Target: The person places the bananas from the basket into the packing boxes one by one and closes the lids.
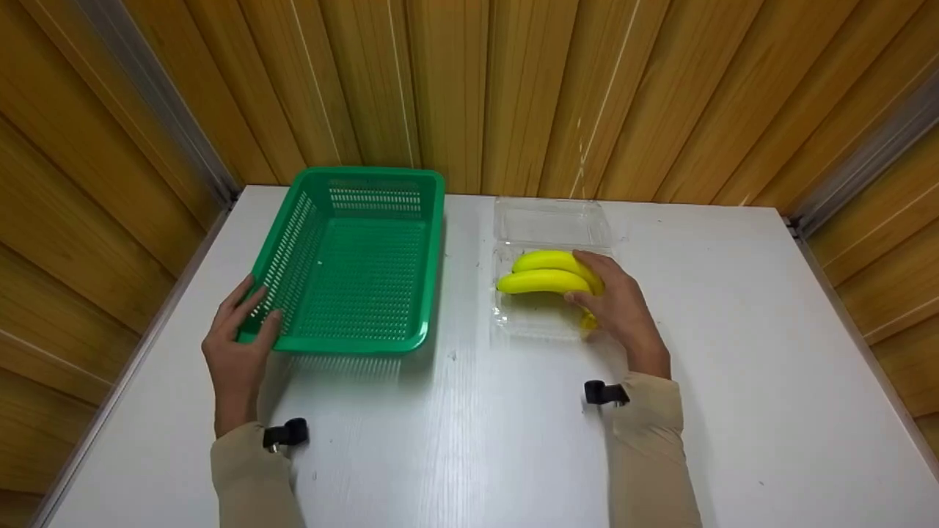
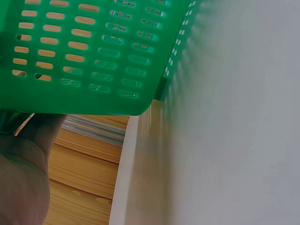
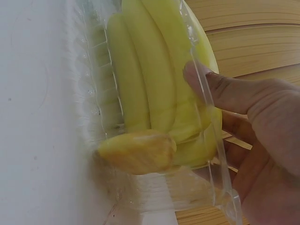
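Note:
A bunch of yellow bananas (image 1: 543,281) lies in an opened clear plastic box (image 1: 539,315). My right hand (image 1: 623,304) grips the bunch at its right end, thumb on the near side and fingers on the far side. In the right wrist view, several bananas (image 3: 150,70) show through the box wall, beside a blunt, brownish-yellow piece (image 3: 136,151) whose kind I cannot tell. My left hand (image 1: 238,348) holds the near left corner of a green perforated basket (image 1: 433,264), thumb and fingers over the rim. The basket's bare floor shows from above.
Both basket and box stand on a white table (image 1: 455,440). The box's lid (image 1: 550,222) lies folded back toward the wood-patterned rear wall (image 1: 506,95). More such walls rise at left and right. A small black device (image 1: 606,393) sits by each wrist.

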The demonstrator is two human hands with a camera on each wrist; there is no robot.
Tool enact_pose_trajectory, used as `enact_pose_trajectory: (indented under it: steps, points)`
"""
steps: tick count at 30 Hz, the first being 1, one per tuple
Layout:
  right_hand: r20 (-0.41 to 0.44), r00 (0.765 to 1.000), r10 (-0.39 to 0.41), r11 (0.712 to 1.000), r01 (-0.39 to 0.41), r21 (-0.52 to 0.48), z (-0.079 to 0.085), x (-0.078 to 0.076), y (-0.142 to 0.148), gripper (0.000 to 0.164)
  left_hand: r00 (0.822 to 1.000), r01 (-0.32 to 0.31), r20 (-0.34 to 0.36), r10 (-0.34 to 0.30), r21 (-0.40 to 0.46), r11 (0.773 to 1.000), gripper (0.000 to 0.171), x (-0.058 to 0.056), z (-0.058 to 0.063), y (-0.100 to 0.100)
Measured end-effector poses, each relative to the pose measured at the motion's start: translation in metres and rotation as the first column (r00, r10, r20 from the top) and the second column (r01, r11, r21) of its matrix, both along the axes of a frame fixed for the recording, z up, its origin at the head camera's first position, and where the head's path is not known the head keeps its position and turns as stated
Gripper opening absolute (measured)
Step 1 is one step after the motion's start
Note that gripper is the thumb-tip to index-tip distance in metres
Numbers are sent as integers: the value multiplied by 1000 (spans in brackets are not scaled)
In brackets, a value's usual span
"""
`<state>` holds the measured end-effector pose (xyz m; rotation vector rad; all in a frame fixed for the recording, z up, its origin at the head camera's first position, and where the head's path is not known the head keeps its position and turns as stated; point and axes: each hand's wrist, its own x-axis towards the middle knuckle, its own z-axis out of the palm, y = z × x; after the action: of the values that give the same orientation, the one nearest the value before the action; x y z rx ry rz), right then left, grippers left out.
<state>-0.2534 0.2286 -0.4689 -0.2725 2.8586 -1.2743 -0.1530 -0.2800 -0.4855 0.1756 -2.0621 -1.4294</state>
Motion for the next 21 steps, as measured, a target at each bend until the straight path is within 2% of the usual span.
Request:
enact_pose_trajectory:
  steps: [3, 16, 21]
  points:
    - [13, 1000, -4, 1000, 4, -4, 1, 0, -1, 73, 1000, 6, -11, -6, 0, 1000, 39, 2, 5, 3]
    - [28, 1000, -5, 1000, 4, 12, 1, -1, -1, 73, 1000, 2, -5, -3, -1, 1000, 39, 3, 6, 3]
    - [15, 1000, -11, 1000, 11, -16, 5, 2, 3, 69, 1000, 0, 0, 0, -1, 1000, 40, 3, 4, 3]
